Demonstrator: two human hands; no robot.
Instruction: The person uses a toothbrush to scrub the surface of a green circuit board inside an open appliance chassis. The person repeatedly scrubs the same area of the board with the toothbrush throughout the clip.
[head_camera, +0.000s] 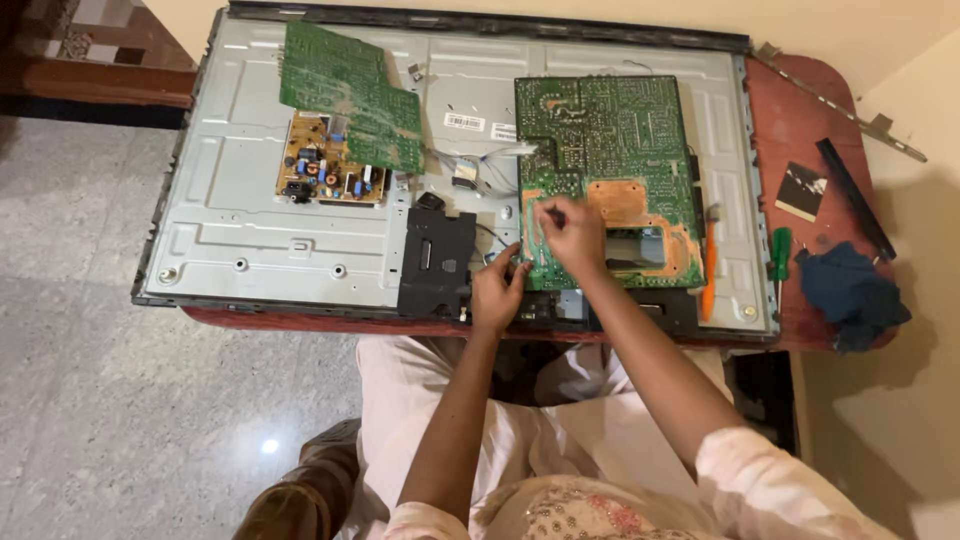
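A seated person leans over the opened back of a flat television panel (250, 215) laid flat on a red-brown table (800, 110), both bare hands at the large green circuit board (605, 160) that lies toward the panel's right end. The right hand (572, 232) rests on the board's lower left corner, its fingers drawn together on the board; whether they pinch anything cannot be told. The left hand (497, 290) sits just beside that corner at the panel's near edge, fingers curled against the board's edge and a black plastic cover (435, 262). Toward the panel's far left corner, a second green board (345, 85) lies tilted, overlapping a small tan power board (330, 172). An orange-handled tool (709, 275) lies along the large board's right side. On the bare right end of the table sit a green-handled screwdriver (779, 255), a dark blue cloth (850, 290) and a black strip (853, 195).
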